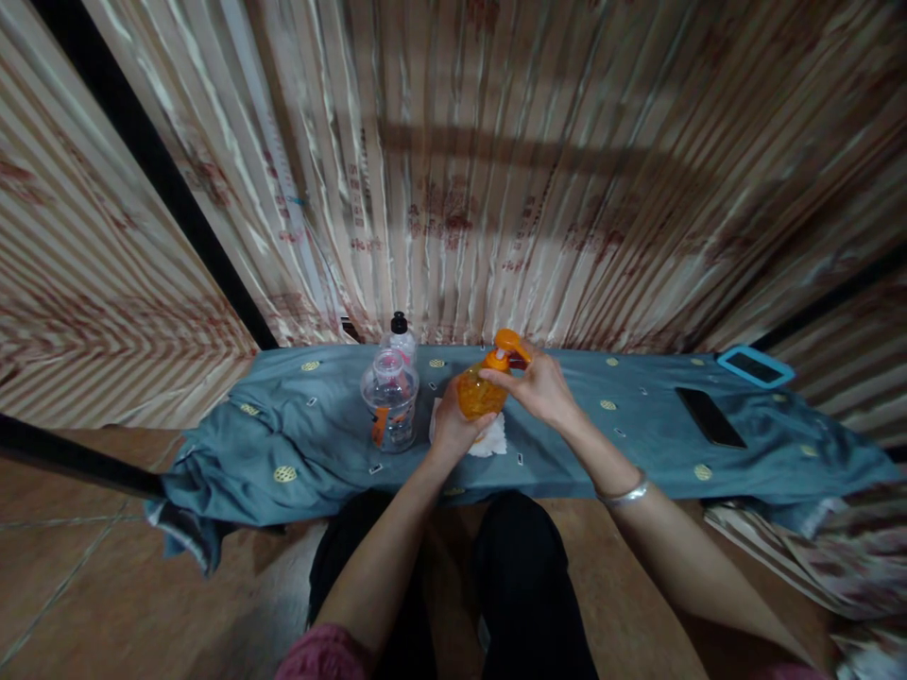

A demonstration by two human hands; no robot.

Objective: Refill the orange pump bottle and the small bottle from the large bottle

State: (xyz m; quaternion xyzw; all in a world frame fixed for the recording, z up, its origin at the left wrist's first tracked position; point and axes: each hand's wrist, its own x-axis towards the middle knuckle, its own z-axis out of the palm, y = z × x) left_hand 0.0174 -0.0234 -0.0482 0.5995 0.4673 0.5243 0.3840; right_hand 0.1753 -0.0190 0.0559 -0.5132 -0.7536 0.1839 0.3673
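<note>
An orange pump bottle [479,395] with amber liquid leans to the right above the cloth-covered bench. Its clear body is wrapped by my left hand [452,420], whose fingers are partly hidden behind it. My right hand [539,382] closes round the orange pump top [507,340] at the neck. Beneath the bottle lies a white cloth or tissue [494,437]. Left of my hands stands a clear plastic cup [392,416] with an orange and black print and a domed lid. A clear bottle with a black cap [399,324] is just behind the cup.
A blue-green patterned cloth [581,425] covers the narrow bench. To the right lie a black phone [710,417] and a blue-framed object with a dark panel [755,366]. Pleated curtains [453,189] hang close behind the bench. My knees [524,557] are against its front edge.
</note>
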